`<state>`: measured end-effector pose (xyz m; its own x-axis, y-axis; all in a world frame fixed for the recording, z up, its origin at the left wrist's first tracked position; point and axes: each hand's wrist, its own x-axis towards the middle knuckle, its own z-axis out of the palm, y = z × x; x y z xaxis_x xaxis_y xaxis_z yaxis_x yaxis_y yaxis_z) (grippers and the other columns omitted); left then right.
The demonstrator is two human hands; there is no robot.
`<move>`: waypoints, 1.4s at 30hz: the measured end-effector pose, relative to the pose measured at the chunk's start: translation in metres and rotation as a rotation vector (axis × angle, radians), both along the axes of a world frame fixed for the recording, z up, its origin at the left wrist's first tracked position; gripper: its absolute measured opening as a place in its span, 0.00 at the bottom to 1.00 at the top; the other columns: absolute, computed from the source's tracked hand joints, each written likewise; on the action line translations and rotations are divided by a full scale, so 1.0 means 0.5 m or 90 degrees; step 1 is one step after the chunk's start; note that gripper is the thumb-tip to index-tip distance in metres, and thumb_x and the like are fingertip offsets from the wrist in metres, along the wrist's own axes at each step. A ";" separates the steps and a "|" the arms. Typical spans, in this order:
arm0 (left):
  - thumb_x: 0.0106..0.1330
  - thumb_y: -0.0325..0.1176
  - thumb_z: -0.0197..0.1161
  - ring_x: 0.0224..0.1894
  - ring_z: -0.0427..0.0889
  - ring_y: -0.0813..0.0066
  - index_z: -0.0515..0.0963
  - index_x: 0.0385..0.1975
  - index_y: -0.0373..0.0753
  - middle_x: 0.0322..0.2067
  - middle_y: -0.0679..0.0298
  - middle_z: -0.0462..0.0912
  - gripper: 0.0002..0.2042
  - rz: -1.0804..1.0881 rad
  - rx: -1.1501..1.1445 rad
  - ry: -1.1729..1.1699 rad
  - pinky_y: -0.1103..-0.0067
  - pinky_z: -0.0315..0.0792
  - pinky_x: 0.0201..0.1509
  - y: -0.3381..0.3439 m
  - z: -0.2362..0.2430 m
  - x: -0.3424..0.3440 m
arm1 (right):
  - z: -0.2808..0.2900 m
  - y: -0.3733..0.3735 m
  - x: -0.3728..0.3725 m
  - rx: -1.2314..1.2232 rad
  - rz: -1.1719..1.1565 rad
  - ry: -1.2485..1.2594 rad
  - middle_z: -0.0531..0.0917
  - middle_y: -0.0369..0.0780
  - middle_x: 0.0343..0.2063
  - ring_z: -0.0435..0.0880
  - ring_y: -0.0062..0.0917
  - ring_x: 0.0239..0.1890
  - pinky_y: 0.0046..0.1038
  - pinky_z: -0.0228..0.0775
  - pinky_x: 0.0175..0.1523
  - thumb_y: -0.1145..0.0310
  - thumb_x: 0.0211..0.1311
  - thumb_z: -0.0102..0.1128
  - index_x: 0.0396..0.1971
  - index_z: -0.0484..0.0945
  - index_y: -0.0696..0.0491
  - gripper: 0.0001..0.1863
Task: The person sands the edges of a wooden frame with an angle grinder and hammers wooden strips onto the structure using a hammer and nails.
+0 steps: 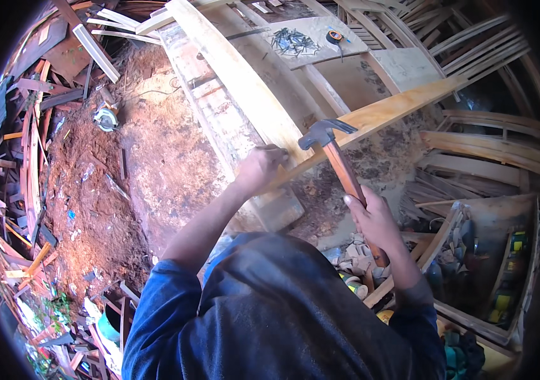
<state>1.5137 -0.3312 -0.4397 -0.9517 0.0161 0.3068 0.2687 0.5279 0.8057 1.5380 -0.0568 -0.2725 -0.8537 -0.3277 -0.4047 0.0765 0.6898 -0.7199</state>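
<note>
**Operator:** Hammer [339,158] position and grip, as shown in the head view?

**Inspector:** It is held in the right hand [374,218], which is closed around the reddish wooden handle at about mid-length. The dark metal claw head is raised just above the pale plank [371,117], right of centre. The left hand [260,168] is pressed with curled fingers onto the near end of the same plank, where it crosses a longer board [238,76]; whether a nail is pinched there cannot be told. The hands are kept apart, the hammer head between them.

**Operator:** How is the hammer expected to handle?

**Inspector:** It is judged head-heavy and rigid. The smooth handle may slip, so a firm grasp nearer the butt end is advised for swing, nearer the head for control.

**Operator:** And the plank?

**Inspector:** It is judged thin, light and somewhat springy. It should be steadied close to the crossing point.

**Operator:** Surroundings?

**Inspector:** A pile of nails [292,41] and a tape measure [334,36] are seen far on a bench [320,54]. A circular saw [105,117] lies on sawdust at far left.
</note>
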 end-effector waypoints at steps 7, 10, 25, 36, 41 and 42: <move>0.60 0.22 0.59 0.34 0.88 0.55 0.86 0.38 0.38 0.37 0.55 0.87 0.11 0.023 -0.064 0.028 0.69 0.83 0.39 0.003 -0.021 0.009 | 0.105 -0.078 -0.006 0.151 0.124 0.301 0.82 0.57 0.27 0.82 0.57 0.35 0.49 0.72 0.37 0.59 0.71 0.57 0.45 0.72 0.61 0.19; 0.59 0.22 0.60 0.35 0.88 0.54 0.85 0.39 0.38 0.38 0.54 0.87 0.11 0.046 -0.060 0.051 0.68 0.83 0.39 0.003 -0.032 0.012 | 0.101 -0.088 -0.005 0.160 0.155 0.345 0.82 0.58 0.26 0.82 0.57 0.35 0.50 0.72 0.38 0.57 0.71 0.56 0.46 0.71 0.61 0.20; 0.52 0.31 0.70 0.34 0.88 0.56 0.85 0.41 0.39 0.39 0.56 0.87 0.15 0.011 -0.051 0.064 0.68 0.83 0.39 -0.002 -0.054 0.011 | 0.104 -0.103 -0.004 0.174 0.181 0.340 0.82 0.55 0.25 0.82 0.56 0.31 0.52 0.71 0.36 0.62 0.70 0.58 0.40 0.68 0.58 0.14; 0.71 0.33 0.63 0.25 0.79 0.76 0.85 0.44 0.34 0.26 0.57 0.86 0.11 0.205 0.276 -0.140 0.74 0.74 0.31 -0.094 0.008 0.016 | 0.204 -0.093 -0.010 -0.034 0.089 0.407 0.78 0.41 0.25 0.80 0.37 0.23 0.43 0.71 0.31 0.64 0.72 0.53 0.42 0.70 0.59 0.13; 0.73 0.36 0.61 0.20 0.76 0.78 0.85 0.46 0.35 0.20 0.60 0.83 0.12 0.345 0.252 -0.143 0.74 0.71 0.25 -0.159 -0.028 0.004 | 0.003 -0.060 -0.012 0.370 0.265 0.277 0.79 0.51 0.20 0.83 0.52 0.26 0.48 0.73 0.31 0.61 0.71 0.55 0.42 0.70 0.57 0.14; 0.73 0.36 0.60 0.22 0.81 0.71 0.85 0.47 0.38 0.21 0.57 0.84 0.12 0.328 0.181 -0.108 0.71 0.74 0.28 -0.164 -0.040 0.011 | 0.008 -0.069 -0.012 0.367 0.265 0.277 0.79 0.51 0.20 0.83 0.52 0.26 0.48 0.73 0.31 0.61 0.71 0.55 0.42 0.70 0.57 0.14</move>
<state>1.5191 -0.4130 -0.4597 -0.8517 -0.5187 0.0748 -0.1085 0.3142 0.9431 1.5322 -0.0911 -0.2683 -0.8272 -0.4938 -0.2682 -0.4700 0.8696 -0.1515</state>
